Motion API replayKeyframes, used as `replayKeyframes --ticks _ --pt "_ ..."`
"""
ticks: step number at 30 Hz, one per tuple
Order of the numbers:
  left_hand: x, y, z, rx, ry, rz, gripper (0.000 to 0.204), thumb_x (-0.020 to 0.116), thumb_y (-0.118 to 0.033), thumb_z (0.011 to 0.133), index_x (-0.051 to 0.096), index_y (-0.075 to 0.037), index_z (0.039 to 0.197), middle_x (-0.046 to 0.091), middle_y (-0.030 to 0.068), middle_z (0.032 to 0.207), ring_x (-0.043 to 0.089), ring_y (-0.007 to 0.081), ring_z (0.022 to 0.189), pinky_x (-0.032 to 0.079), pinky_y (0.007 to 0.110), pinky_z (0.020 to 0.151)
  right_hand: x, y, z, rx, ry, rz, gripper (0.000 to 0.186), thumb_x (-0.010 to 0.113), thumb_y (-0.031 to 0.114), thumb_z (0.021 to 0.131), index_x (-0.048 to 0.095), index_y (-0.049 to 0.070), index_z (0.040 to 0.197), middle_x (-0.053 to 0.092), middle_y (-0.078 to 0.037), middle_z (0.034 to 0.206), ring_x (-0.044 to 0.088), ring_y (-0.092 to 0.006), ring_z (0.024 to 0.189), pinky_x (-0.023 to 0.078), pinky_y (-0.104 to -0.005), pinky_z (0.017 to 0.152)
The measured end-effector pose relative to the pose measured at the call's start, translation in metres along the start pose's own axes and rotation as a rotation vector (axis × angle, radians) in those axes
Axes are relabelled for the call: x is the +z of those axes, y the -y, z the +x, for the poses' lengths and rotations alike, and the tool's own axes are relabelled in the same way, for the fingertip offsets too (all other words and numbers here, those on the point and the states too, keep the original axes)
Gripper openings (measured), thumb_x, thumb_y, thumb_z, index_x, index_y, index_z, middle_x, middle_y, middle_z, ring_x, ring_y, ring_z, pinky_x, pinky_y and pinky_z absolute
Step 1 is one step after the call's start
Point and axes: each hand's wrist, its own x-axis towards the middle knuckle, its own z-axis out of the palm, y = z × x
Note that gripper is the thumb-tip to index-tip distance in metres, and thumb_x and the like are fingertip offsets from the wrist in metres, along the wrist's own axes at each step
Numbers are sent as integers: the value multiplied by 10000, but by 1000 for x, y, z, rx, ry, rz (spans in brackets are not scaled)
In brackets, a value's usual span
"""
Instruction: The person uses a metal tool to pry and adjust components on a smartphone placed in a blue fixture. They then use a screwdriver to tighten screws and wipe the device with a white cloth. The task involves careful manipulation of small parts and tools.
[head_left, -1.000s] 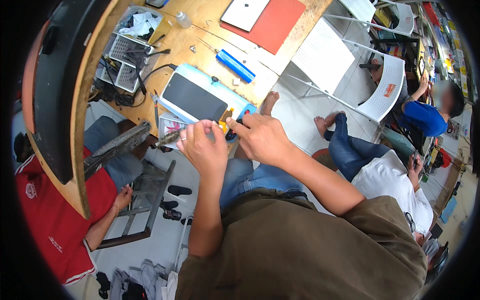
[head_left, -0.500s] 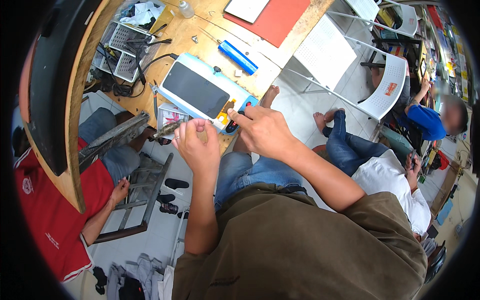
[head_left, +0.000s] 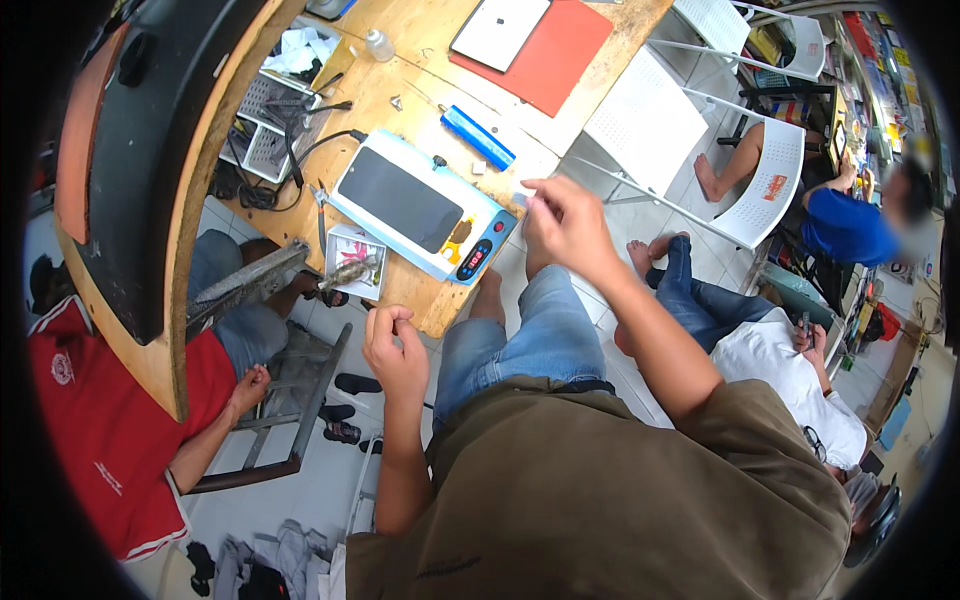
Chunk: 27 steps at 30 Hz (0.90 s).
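My left hand point(head_left: 396, 356) is curled just below the worktop's front edge; what, if anything, it holds is hidden. My right hand point(head_left: 568, 226) pinches at the worktop's right edge, possibly on something small and pale that I cannot make out. A light-blue heating device point(head_left: 468, 258) carries a white-framed black-screened phone point(head_left: 400, 199), with a yellow-brown flex piece point(head_left: 459, 231) at its lower right end. Beside it sit a small white tray point(head_left: 370, 285) holding a grey-brown bristly tool point(head_left: 352, 268), and pliers point(head_left: 321, 213). A blue cylinder point(head_left: 477, 137) lies behind the device.
Baskets of cables point(head_left: 262, 128), a red mat point(head_left: 548, 75) and a white-and-black slab point(head_left: 495, 32) occupy the worktop point(head_left: 400, 90). A dark wooden-edged board point(head_left: 130, 190) rises left. White chairs point(head_left: 640, 125) stand right. Co-workers point(head_left: 135, 420) point(head_left: 760, 370) point(head_left: 840, 225) sit around me.
Both hands have left the phone's lower end: my left moved down off the tray, my right moved right and up to the worktop edge, uncovering the device's buttons and display.
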Motion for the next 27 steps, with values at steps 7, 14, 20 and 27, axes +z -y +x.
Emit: replayKeyframes --ticks 7,14,20,27 --pt "6 -5 0 31 -69 75 157 532 -83 1098 668 -6 1114 635 113 896 626 249 800 500 379 748 37 -70 103 178 -75 -7 220 713 124 941 805 37 1121 788 -183 987 768 -374 922 612 -461 878" --pt "0 -4 -5 -217 6 -22 204 550 -135 1116 693 -1 1174 657 92 918 559 166 742 457 342 683 41 -44 112 32 -197 -355 293 731 200 951 791 32 1184 740 -187 1156 702 -381 1133 559 -472 992" --pt "10 -19 12 3 -104 154 183 608 -144 1083 724 -17 1145 698 132 1011 638 304 902 508 425 829 67 -25 115 -138 49 -421 427 756 305 935 708 81 1296 698 -166 1135 698 -384 1091 578 -491 936" --pt "31 -21 19 -303 -163 -316 233 577 -136 1108 670 35 981 655 153 843 605 283 813 511 406 811 78 -51 130 -177 145 -364 446 696 258 914 649 33 1296 673 -256 1132 681 -441 1064 570 -523 927"
